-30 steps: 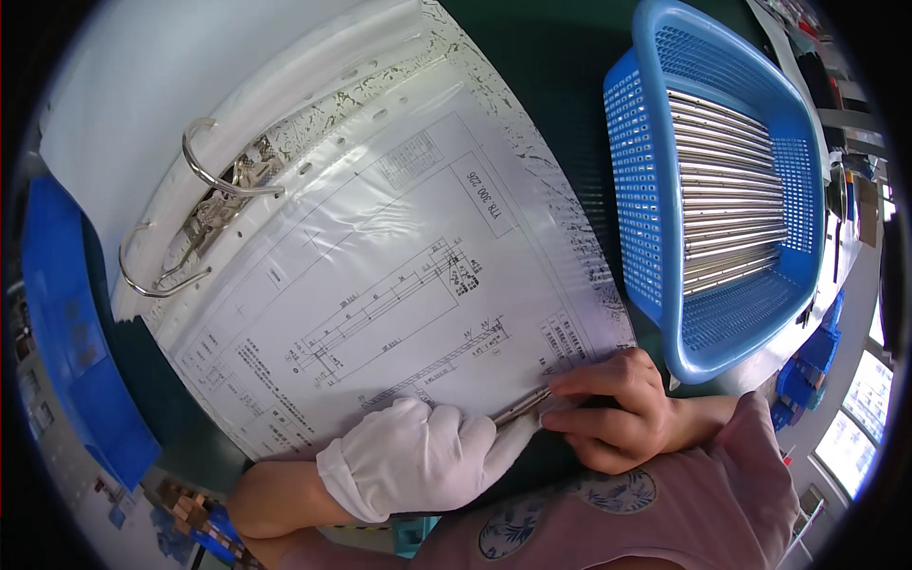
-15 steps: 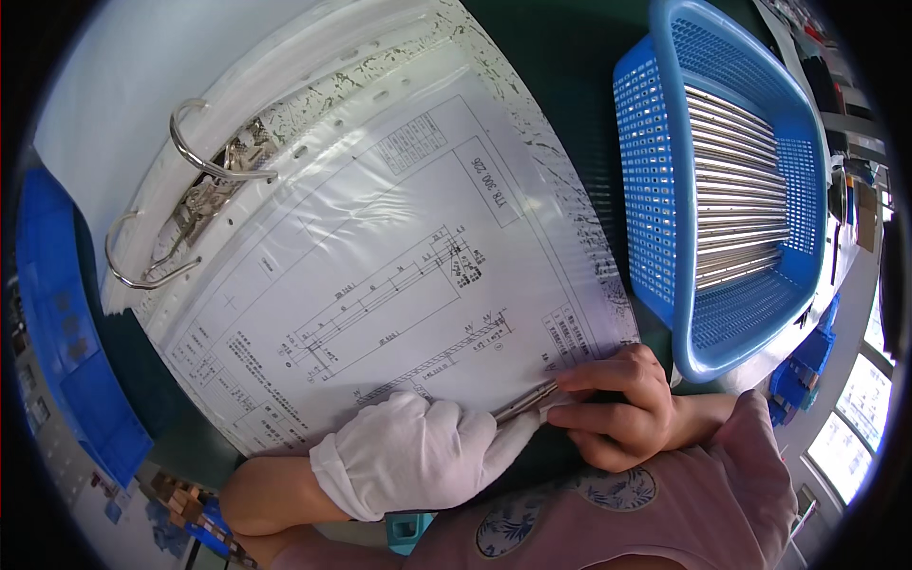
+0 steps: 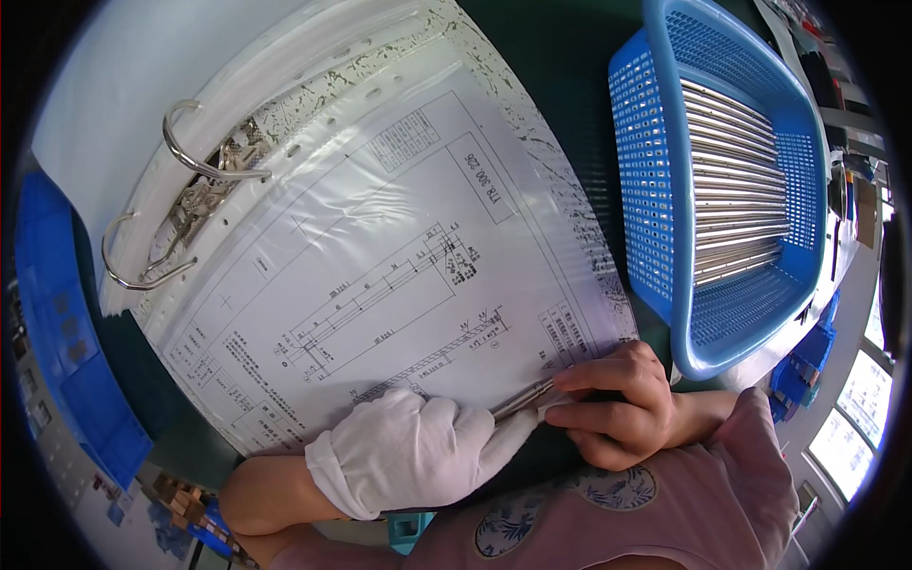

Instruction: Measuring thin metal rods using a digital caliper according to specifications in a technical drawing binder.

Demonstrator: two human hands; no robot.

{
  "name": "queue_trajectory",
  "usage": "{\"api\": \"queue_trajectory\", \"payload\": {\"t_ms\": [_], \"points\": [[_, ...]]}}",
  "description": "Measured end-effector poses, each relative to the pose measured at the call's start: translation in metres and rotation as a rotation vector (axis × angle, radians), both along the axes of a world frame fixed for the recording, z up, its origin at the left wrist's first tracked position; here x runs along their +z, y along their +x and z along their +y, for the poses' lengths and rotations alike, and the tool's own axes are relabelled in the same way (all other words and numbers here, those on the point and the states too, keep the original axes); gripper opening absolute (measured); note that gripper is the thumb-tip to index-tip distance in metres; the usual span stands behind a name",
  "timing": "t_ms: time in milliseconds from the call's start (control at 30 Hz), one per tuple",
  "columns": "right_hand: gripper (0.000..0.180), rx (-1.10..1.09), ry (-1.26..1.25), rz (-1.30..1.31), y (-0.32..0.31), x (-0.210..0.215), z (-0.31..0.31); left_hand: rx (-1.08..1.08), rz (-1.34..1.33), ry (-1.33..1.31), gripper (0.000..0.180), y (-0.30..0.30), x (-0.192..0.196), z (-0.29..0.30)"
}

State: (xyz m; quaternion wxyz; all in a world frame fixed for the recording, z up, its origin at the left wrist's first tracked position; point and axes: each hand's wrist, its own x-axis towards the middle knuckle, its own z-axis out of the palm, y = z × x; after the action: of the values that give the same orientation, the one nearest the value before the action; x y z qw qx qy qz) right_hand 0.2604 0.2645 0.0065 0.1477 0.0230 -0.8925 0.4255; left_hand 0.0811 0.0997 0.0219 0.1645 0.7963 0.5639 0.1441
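Observation:
My left hand (image 3: 418, 454) wears a white glove and rests on the near edge of an open ring binder, its fingers closed on one end of a thin metal rod (image 3: 522, 397). My right hand (image 3: 617, 404) is bare and pinches the same rod from the right side. The rod lies low over a sheet with a technical drawing (image 3: 380, 275) in a clear plastic sleeve. The binder's metal rings (image 3: 185, 204) stand open at the upper left.
A blue plastic basket (image 3: 655, 190) at the right holds several long metal rods lying side by side. Blue bins (image 3: 66, 351) sit along the left edge. The surface under the binder is dark green (image 3: 560, 66).
Both hands stay joined on the rod at the binder's near edge. The view has shifted slightly, so binder and basket sit a little differently in the picture.

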Motion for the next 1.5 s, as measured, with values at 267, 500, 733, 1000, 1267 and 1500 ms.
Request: {"api": "queue_trajectory", "payload": {"t_ms": [267, 500, 733, 1000, 1267, 1500], "points": [[0.023, 0.005, -0.011, -0.005, -0.003, 0.001, -0.001, -0.003, 0.002, 0.007, 0.039, -0.003, 0.001, 0.000], [0.020, -0.040, -0.039, 0.122, -0.005, -0.002, -0.003, 0.074, 0.139, 0.089, 0.035, 0.000, 0.004, -0.001], [0.027, -0.037, 0.113, 0.222, 0.005, -0.001, -0.002, 0.549, 0.262, -0.124, 0.022, 0.029, 0.018, -0.047], [0.035, -0.160, 0.318, 0.041, 0.001, 0.003, -0.014, 0.754, 0.491, -0.154, 0.026, 0.058, 0.014, -0.071], [0.015, -0.021, 0.374, 0.112, 0.025, 0.009, -0.005, 0.812, 0.344, 0.048, 0.023, 0.084, 0.021, -0.092], [0.012, 0.205, 0.198, 0.048, 0.049, 0.019, 0.012, 0.738, 0.318, 0.126, 0.022, 0.109, 0.036, -0.087]]}}
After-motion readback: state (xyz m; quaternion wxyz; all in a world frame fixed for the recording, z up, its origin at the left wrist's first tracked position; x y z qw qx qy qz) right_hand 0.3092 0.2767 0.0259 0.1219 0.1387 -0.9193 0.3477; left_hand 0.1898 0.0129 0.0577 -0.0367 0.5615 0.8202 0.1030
